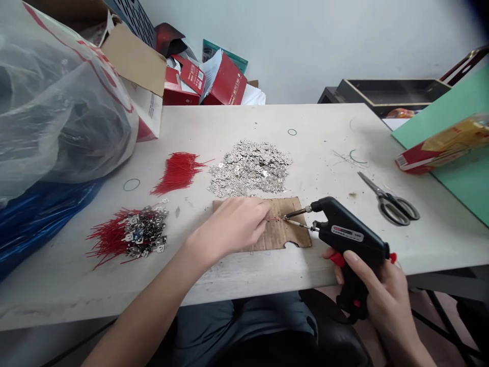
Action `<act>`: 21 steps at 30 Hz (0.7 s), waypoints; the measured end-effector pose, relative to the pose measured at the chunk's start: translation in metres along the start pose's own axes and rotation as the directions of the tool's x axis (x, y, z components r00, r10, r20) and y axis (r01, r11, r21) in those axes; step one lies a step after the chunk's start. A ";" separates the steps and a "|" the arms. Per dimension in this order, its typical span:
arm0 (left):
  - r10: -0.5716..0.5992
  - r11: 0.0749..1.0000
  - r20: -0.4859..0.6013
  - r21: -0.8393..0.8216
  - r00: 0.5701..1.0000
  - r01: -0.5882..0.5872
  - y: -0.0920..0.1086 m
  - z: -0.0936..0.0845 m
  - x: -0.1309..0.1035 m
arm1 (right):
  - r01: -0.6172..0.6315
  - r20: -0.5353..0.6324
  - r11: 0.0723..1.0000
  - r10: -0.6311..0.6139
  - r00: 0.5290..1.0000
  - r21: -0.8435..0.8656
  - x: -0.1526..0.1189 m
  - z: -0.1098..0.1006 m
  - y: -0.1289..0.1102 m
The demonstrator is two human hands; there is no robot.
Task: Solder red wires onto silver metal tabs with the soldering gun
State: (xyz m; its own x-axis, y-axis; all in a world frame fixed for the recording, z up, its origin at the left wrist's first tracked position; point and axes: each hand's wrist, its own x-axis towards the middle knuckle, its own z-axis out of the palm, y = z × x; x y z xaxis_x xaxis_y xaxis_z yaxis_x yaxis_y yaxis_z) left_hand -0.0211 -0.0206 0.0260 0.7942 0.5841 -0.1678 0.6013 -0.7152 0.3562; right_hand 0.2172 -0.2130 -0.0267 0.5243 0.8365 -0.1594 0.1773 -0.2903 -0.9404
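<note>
My right hand (376, 285) is wrapped round the grip of a black soldering gun (351, 239), a finger at its red trigger. The gun's tip meets the end of a thin red wire (272, 219) over a piece of cardboard (301, 234). The wire's other end is in the closed fingers of my left hand (244, 221). Behind the cardboard is a heap of small silvery metal tabs (252, 168). A bundle of red wires (179, 172) lies left of that heap. Nearer me, at the left, sits a pile of red wires with metal tabs on their ends (143, 234).
Scissors (393, 204) lie at the right, near wire scraps (349, 159). A large plastic bag (64, 102) bulges over the left side. Red boxes (225, 81) stand behind the back edge. A yellow and red package (439, 145) rests on a green surface at far right.
</note>
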 end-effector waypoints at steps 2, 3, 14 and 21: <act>-0.003 1.000 -0.011 0.017 1.000 0.003 0.001 0.001 0.001 | 0.011 0.011 1.000 -0.010 1.000 -0.003 0.000 0.000 -0.001; -0.001 1.000 -0.016 0.025 1.000 0.002 0.002 0.002 0.001 | 0.010 0.013 1.000 -0.010 1.000 -0.007 0.000 0.001 -0.002; 0.013 0.999 -0.051 0.032 0.999 -0.012 0.003 0.007 0.002 | -0.003 0.000 1.000 0.003 1.000 0.012 -0.002 0.004 -0.005; 0.035 0.999 -0.077 0.004 0.996 -0.035 0.001 0.011 0.003 | -0.053 -0.019 0.999 0.053 0.998 0.003 -0.004 0.005 -0.012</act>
State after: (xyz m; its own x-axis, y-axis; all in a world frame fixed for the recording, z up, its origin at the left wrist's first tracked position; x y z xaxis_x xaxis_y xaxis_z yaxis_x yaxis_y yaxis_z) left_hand -0.0169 -0.0243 0.0156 0.8056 0.5865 -0.0844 0.5737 -0.7365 0.3583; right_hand 0.2084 -0.2105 -0.0163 0.5489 0.8108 -0.2034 0.1468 -0.3330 -0.9314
